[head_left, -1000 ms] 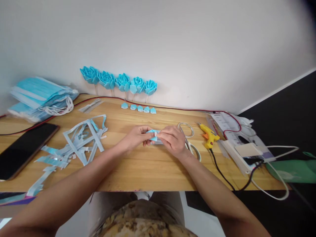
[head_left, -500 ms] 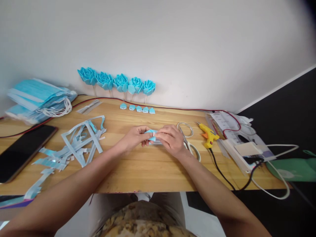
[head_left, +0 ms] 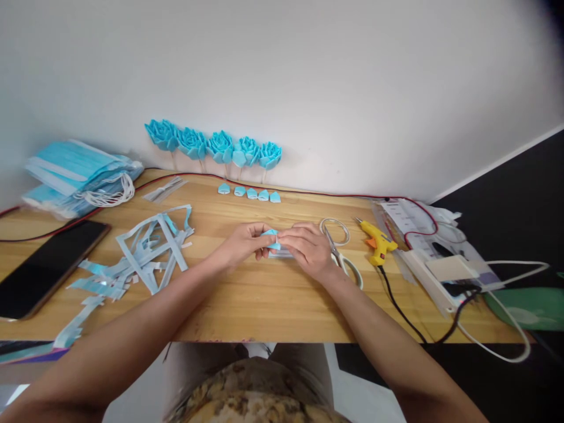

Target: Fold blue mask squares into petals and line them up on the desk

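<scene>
Between my two hands is a small folded piece of light blue mask fabric (head_left: 271, 233), held just above the table's middle. My left hand (head_left: 244, 242) pinches it from the left, thumb on top. My right hand (head_left: 312, 249) has its thumb and fingers closed on the piece's right edge, where a small white bit shows; my fingers partly cover it. Flat blue-and-white fabric (head_left: 279, 254) lies under the hands. Scissors (head_left: 333, 251) with pale handles lie by my right hand, beside a white tape roll (head_left: 347, 235). Several folded blue petals (head_left: 251, 193) sit in a row farther back.
Several blue fabric roses (head_left: 221, 147) on sticks lean against the wall. Left are stacked masks (head_left: 77, 167), cut strips (head_left: 152, 247) and a phone (head_left: 48, 270). Right are a yellow glue gun (head_left: 379, 243) and a power strip (head_left: 429, 282) with cables.
The whole view has shifted slightly, so things on the table appear a little farther right. Both hands keep hold of the folded fabric, with only slight finger movement.
</scene>
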Available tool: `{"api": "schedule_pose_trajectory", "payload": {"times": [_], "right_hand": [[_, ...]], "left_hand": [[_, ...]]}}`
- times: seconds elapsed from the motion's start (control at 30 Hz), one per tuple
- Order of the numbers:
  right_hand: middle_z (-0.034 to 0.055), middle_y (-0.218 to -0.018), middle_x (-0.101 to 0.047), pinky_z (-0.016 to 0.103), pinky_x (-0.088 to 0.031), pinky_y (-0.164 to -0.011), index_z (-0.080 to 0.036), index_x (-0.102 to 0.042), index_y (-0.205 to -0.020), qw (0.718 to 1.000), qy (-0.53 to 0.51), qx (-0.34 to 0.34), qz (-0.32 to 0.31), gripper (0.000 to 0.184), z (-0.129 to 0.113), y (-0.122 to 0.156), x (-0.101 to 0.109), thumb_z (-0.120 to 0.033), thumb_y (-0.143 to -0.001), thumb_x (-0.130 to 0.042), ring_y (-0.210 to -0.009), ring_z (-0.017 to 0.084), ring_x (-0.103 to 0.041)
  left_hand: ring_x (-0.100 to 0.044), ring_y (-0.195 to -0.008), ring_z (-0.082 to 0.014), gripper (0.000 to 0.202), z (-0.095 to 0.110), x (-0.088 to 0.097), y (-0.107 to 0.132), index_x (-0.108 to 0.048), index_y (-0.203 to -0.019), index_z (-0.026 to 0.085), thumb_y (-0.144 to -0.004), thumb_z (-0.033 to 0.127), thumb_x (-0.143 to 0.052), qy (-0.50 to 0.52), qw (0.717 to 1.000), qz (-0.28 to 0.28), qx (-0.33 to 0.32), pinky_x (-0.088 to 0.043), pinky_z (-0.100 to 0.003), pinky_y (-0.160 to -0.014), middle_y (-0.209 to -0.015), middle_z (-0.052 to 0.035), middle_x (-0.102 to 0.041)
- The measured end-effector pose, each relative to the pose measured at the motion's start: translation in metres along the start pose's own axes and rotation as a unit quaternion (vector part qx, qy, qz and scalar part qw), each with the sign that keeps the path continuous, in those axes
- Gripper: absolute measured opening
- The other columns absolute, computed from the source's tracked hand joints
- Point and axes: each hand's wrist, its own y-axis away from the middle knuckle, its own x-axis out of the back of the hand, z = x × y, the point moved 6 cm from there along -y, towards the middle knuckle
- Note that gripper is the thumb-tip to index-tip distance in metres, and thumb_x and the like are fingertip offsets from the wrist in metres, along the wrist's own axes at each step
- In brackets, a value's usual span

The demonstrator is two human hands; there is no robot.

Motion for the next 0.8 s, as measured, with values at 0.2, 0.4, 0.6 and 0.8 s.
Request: {"api": "schedule_pose_trajectory", "payload": {"times": [0.2,0.4,0.6,0.8], "right_hand": [[0.0025,-0.100,-0.073,0.037,-0.052,-0.084,-0.025,-0.068,-0.103,1.000,-0.006,0.005,-0.021,0.021,0.001,-0.002,-0.001,-0.014,-0.089,-0.056,-0.094,0.019,-0.060],[0.0017,-0.099,-0.073,0.036,-0.053,-0.082,-0.026,-0.070,-0.098,0.999,0.030,0.012,-0.033,0.019,0.000,-0.005,0.000,-0.015,-0.090,-0.056,-0.094,0.019,-0.061],[0.0030,-0.099,-0.073,0.035,-0.053,-0.081,-0.025,-0.070,-0.098,0.998,0.049,0.005,-0.039,0.019,0.003,-0.003,0.000,-0.015,-0.089,-0.057,-0.096,0.019,-0.061],[0.0055,-0.107,-0.070,0.041,-0.050,-0.088,-0.024,-0.064,-0.110,0.995,-0.032,-0.088,-0.037,0.024,0.012,-0.003,0.004,-0.017,-0.090,-0.053,-0.100,0.021,-0.061]], "left_hand": [[-0.050,-0.052,-0.0076,0.035,-0.004,0.002,-0.001,-0.060,-0.076,0.013,-0.069,0.045,-0.072,0.007,1.000,-0.007,0.011,-0.038,-0.020,-0.050,-0.063,0.0000,-0.061],[-0.051,-0.053,-0.0087,0.038,0.000,0.002,0.001,-0.062,-0.081,0.014,-0.068,0.048,-0.073,0.017,0.999,-0.027,0.022,-0.038,-0.021,-0.052,-0.061,-0.0005,-0.060],[-0.054,-0.056,-0.0099,0.036,0.006,0.004,0.002,-0.065,-0.080,0.013,-0.072,0.048,-0.069,0.011,0.999,-0.031,0.019,-0.040,-0.022,-0.055,-0.067,-0.0043,-0.065],[-0.049,-0.050,-0.0096,0.031,0.008,0.013,-0.002,-0.062,-0.071,0.014,-0.075,0.045,-0.062,-0.084,0.995,0.041,-0.016,-0.038,-0.022,-0.051,-0.055,-0.0008,-0.059]]}}
